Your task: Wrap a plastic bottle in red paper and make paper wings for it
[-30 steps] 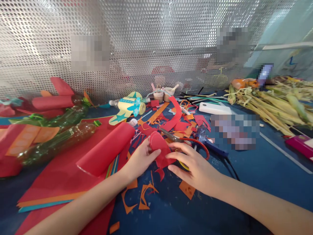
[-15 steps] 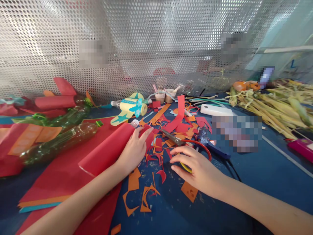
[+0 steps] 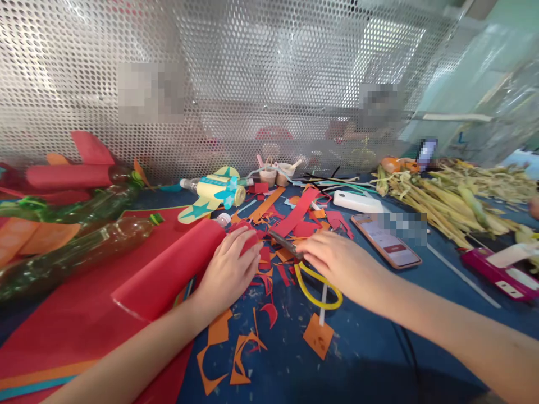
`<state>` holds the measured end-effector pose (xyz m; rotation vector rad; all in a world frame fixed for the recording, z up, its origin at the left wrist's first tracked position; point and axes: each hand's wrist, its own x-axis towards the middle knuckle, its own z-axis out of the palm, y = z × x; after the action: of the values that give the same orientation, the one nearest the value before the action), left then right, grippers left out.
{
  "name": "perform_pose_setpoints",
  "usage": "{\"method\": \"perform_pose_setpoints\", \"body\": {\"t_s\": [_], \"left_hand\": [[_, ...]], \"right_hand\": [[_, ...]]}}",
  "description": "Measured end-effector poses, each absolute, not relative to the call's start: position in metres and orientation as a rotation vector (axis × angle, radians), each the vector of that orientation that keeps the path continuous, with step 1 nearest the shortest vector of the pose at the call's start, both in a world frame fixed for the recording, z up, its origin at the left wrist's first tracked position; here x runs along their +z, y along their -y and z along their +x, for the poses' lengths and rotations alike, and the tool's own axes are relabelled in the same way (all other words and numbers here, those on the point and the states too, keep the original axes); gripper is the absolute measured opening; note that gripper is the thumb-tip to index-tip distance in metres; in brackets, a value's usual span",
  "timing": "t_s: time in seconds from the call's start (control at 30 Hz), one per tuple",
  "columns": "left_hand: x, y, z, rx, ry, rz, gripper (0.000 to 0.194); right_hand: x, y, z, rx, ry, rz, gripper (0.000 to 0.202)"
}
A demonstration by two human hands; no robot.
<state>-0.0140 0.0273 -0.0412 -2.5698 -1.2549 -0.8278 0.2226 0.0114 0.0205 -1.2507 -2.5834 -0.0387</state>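
Note:
My left hand (image 3: 231,266) lies with outstretched fingers over red paper pieces (image 3: 252,240), against a red paper-wrapped bottle (image 3: 172,266) lying on its side. Its fingers hold nothing that I can see. My right hand (image 3: 337,258) is closed on the scissors (image 3: 286,244) near the pivot, with curled fingertips. The blades point left; the yellow handle loop (image 3: 319,306) shows below the hand. The other handle is hidden. A white stick (image 3: 323,311) crosses that loop, above an orange paper square (image 3: 319,336).
Orange scraps (image 3: 239,359) litter the blue table (image 3: 357,336). Left are red sheets (image 3: 80,320) and green bottles (image 3: 92,247). A yellow paper-decorated bottle (image 3: 219,191) lies behind. At right are a phone (image 3: 391,241), white device (image 3: 357,201), corn husks (image 3: 455,202) and pink object (image 3: 501,275).
My right hand has moved up onto the scissors and closed, covering the red handle and blue tool. My left fingers have lowered onto the red paper. The view has turned right.

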Motion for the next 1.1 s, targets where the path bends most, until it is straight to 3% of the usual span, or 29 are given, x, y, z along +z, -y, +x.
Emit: {"method": "perform_pose_setpoints", "body": {"t_s": [0.3, 0.47, 0.8, 1.0, 1.1], "left_hand": [[-0.036, -0.021, -0.012, -0.814, 0.976, -3.009, 0.026], [-0.036, -0.023, -0.012, -0.745, 0.989, -3.003, 0.028], [-0.038, -0.023, -0.012, -0.847, 0.963, -3.042, 0.027], [-0.041, -0.023, -0.011, -0.852, 0.94, -2.949, 0.025], [-0.042, -0.024, -0.009, -0.878, 0.934, -2.934, 0.025]], "right_hand": [[0.01, -0.098, 0.201, -0.101, 2.792, -1.198, 0.024], [0.003, -0.108, 0.2, -0.12, 2.834, -1.165, 0.014], [0.01, -0.107, 0.205, -0.363, 2.793, -1.184, 0.025], [0.028, -0.114, 0.208, -0.437, 2.594, -1.43, 0.029], [0.024, -0.122, 0.214, -0.305, 2.64, -1.574, 0.02]]}}
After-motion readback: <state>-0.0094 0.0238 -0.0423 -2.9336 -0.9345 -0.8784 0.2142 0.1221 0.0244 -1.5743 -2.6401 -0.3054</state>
